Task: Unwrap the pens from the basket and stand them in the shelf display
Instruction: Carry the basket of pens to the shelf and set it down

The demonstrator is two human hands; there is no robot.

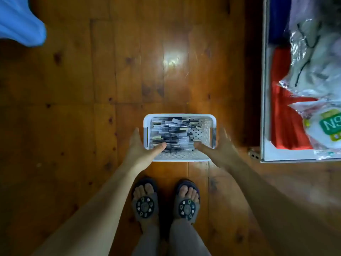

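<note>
Two big things fill the scene: the wooden floor (73, 108) and, at the right edge, a white box (265, 89) that lies open with red cloth (282, 117) and crinkled plastic bags (313, 71) inside. At the far left corner we see a piece of light blue fabric (18, 21).

In the middle of the floor, just beyond our feet in grey slippers (144, 204), stands the white basket (180, 157). It has perforated walls and a cut-out handle on each short side. Inside lies a heap of wrapped pens (169, 133), dark ones in clear sleeves, mostly toward the left side of the basket.

Our left hand (140, 150) is at the left side of the basket, fingers straight along the outer wall and the thumb reaching over the near rim to the pens. Our right hand (219, 145) is spread at the right side in the same way, fingers beside the right handle, thumb over the near rim. Whether the palms really press the walls we cannot tell.
</note>
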